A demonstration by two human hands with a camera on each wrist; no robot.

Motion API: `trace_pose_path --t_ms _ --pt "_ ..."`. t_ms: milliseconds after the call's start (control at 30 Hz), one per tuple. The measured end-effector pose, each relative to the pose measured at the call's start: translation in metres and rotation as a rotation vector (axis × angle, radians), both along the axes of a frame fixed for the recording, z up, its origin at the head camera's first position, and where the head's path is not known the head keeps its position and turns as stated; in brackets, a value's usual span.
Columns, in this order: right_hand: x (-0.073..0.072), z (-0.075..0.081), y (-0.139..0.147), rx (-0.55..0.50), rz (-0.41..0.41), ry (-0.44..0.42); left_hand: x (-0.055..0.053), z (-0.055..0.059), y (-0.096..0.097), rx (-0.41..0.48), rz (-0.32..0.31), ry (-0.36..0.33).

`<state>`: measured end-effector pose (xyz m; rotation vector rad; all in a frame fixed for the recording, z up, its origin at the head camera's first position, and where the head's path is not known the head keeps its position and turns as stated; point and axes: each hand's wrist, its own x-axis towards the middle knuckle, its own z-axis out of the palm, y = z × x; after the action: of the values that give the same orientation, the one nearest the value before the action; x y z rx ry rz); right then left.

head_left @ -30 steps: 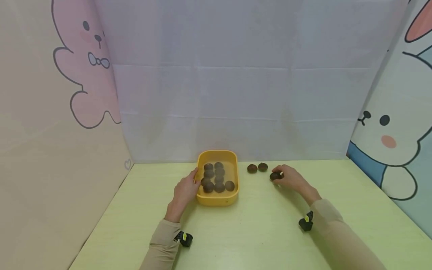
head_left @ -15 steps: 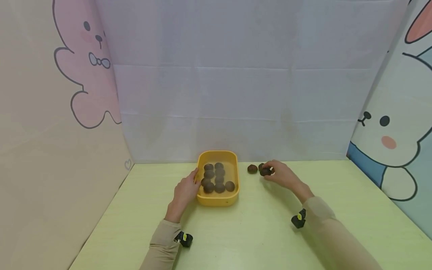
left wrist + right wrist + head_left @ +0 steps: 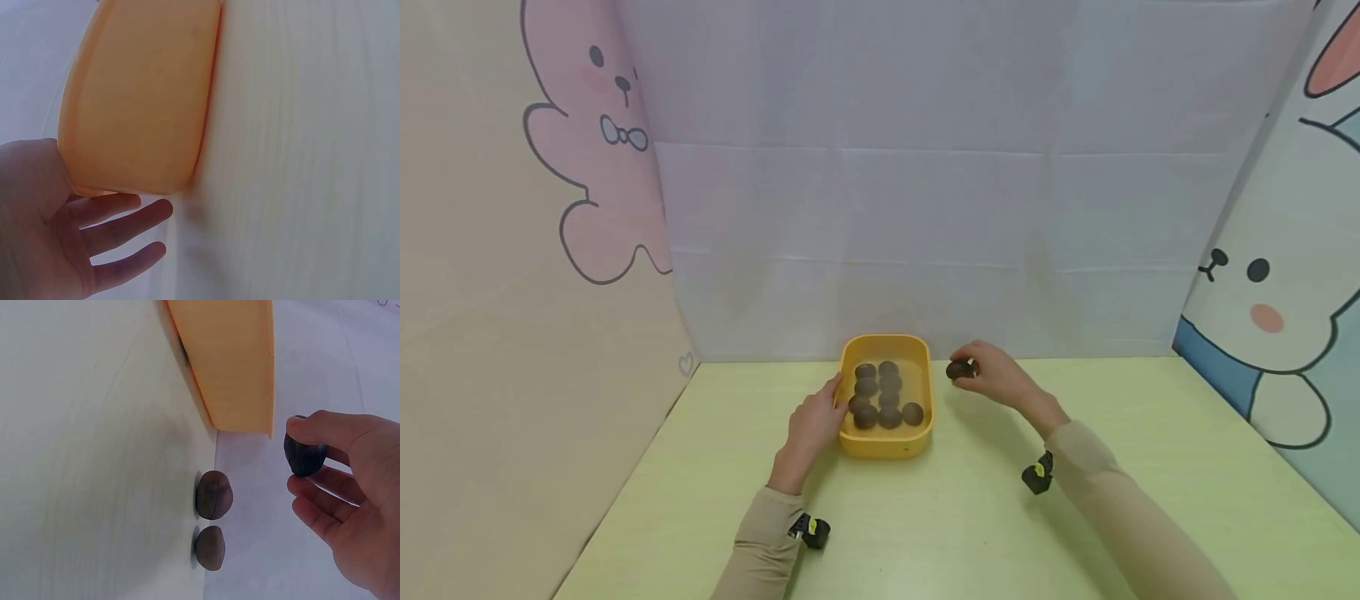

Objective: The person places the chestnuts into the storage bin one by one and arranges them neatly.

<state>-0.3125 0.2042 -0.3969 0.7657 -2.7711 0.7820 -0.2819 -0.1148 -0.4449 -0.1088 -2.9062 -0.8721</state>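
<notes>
A yellow plastic box stands at the back middle of the table, with several brown chestnuts lying on its floor. My left hand holds the box's left rim; in the left wrist view its lower fingers stretch out past the wall. Between thumb and fingers, my right hand pinches a chestnut, raised off the table just right of the box. Two more chestnuts, a nearer one and a farther one, lie on the table in the right wrist view; the head view hides them behind the right hand.
A pale yellow-green table spreads out in front. Its back edge meets a white cloth wall. Printed cartoon panels stand at the left and right sides.
My right hand has lifted the chestnut from the table and carried it left toward the box, passing over the other two. The left hand and the box have stayed put.
</notes>
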Motion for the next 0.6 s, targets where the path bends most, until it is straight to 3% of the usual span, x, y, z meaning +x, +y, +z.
trace_pose_path --t_ms 333,600 --pt "-0.006 0.004 -0.027 0.037 0.065 0.059 0.001 0.0 0.0 -0.01 0.001 0.008" --pt "-0.012 0.002 -0.045 0.095 0.099 0.058 0.0 0.0 0.0 -0.023 0.001 0.016"
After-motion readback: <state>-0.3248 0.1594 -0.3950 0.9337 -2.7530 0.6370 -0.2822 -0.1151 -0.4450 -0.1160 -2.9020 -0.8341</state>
